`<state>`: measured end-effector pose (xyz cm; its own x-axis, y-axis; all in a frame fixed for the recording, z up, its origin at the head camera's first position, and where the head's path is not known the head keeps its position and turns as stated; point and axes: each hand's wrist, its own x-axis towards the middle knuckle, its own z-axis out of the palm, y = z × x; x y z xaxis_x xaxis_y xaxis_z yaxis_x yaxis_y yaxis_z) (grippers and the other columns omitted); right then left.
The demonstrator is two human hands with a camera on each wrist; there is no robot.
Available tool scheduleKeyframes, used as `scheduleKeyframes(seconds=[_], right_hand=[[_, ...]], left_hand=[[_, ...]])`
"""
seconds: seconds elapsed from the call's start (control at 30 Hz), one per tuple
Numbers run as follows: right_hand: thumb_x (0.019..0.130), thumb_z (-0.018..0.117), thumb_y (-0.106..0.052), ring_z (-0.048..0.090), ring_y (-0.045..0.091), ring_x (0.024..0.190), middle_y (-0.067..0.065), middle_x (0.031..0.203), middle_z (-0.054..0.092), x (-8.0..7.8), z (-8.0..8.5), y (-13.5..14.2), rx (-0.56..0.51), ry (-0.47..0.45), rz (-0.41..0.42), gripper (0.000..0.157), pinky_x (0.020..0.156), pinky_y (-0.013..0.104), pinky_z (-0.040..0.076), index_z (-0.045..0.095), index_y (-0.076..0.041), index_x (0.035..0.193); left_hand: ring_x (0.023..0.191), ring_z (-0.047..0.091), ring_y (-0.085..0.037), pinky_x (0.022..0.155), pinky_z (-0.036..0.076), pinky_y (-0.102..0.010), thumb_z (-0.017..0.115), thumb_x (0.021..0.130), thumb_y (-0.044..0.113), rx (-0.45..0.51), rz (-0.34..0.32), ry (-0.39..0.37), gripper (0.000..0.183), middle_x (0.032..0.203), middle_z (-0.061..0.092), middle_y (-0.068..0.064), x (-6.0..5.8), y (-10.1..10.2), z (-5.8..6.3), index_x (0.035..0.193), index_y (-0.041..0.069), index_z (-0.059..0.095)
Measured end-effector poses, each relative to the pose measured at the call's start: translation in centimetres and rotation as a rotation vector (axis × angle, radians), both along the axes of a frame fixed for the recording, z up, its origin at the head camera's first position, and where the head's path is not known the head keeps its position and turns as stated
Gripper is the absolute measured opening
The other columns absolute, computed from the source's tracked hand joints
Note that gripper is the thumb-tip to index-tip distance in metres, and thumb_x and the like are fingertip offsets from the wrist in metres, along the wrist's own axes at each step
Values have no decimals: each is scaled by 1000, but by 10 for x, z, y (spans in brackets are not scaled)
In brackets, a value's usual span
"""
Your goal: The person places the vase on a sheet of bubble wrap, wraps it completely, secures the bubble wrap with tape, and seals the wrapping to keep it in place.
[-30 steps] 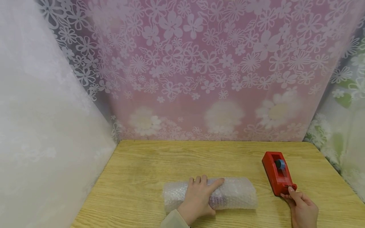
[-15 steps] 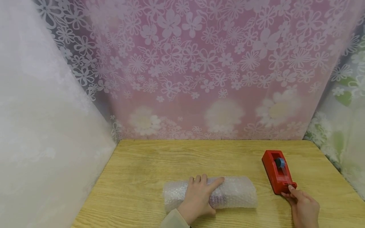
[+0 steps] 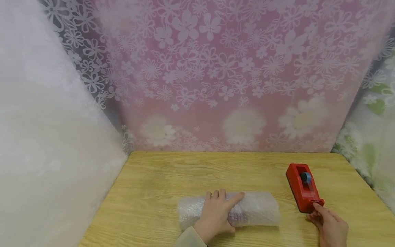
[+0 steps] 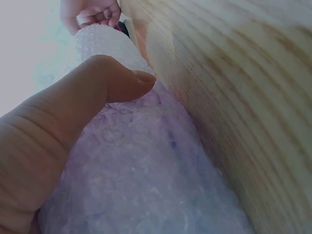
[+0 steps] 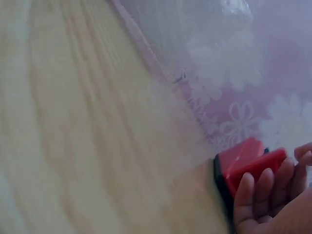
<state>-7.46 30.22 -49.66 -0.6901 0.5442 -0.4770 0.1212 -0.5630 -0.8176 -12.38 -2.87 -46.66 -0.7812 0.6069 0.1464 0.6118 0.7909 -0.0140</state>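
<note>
A roll of bubble wrap lies crosswise on the wooden table, with something purple showing through its layers. My left hand grips it near the middle, fingers over the far side and thumb along the near side. In the left wrist view the thumb bends across the plastic. To the right stands a red tape dispenser with a small blue-cored roll of clear tape. My right hand is at its front cutter end, thumb and fingers pinching the tape's end there. The right wrist view shows the curled fingers against the dispenser.
The wooden table reaches back to a pink flowered curtain. A pale sheet hangs along the left edge and a green-and-white flowered one along the right.
Both hands keep nearly the same places on the bubble wrap and at the dispenser. The whole head view has shifted slightly.
</note>
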Motion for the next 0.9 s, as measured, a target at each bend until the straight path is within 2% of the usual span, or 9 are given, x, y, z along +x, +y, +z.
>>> scheduleKeyframes(seconds=[0.07,0.13,0.23,0.33,0.43,0.63,0.8,0.9], right_hand=[[83,71,-28,59,16,60,0,62,59,2,11,-7,76,-40,86,25,58,31,54,69,-9,67],[84,69,-31,59,14,63,-2,65,60,5,24,-17,116,-39,176,25,60,29,54,69,-11,69],[89,63,-30,56,13,64,-2,68,58,7,42,-35,187,55,340,26,62,27,52,66,-10,72],[94,57,-26,54,14,62,-1,70,57,9,57,-59,256,167,459,25,61,26,51,65,-9,77],[96,54,-24,52,14,61,0,70,55,8,68,-88,324,214,521,25,60,28,51,63,-6,82],[95,55,-22,49,17,51,6,67,54,8,82,-138,456,133,650,25,50,33,49,57,3,93],[95,55,-24,49,17,44,8,67,56,9,91,-161,446,182,802,29,45,33,48,53,3,104],[95,55,-23,48,15,42,7,64,55,7,89,-172,414,220,821,28,44,32,47,52,4,103]], left_hand=[[97,53,-23,85,43,-47,79,43,70,6,-5,7,122,109,52,-4,0,1,0,144,50,14],[98,53,-23,86,43,-47,79,42,71,3,-5,16,122,110,52,-5,-1,1,-1,144,50,14],[99,54,-24,86,43,-49,79,42,71,7,-7,18,122,111,53,-5,-1,0,-2,144,50,16],[99,54,-25,86,44,-49,79,41,71,10,-9,9,122,111,53,-5,-1,0,-2,144,50,16],[99,53,-25,86,43,-49,79,41,71,13,-8,-7,122,112,53,-5,-1,0,-2,143,51,15],[99,53,-24,86,42,-48,80,40,70,25,1,-32,123,111,52,-5,0,0,0,143,51,17],[94,53,-21,83,42,-46,81,41,68,36,5,-37,120,106,52,-2,-1,0,0,142,52,19],[93,53,-21,83,42,-46,81,43,67,32,7,-34,119,104,52,-2,0,0,1,142,53,17]])
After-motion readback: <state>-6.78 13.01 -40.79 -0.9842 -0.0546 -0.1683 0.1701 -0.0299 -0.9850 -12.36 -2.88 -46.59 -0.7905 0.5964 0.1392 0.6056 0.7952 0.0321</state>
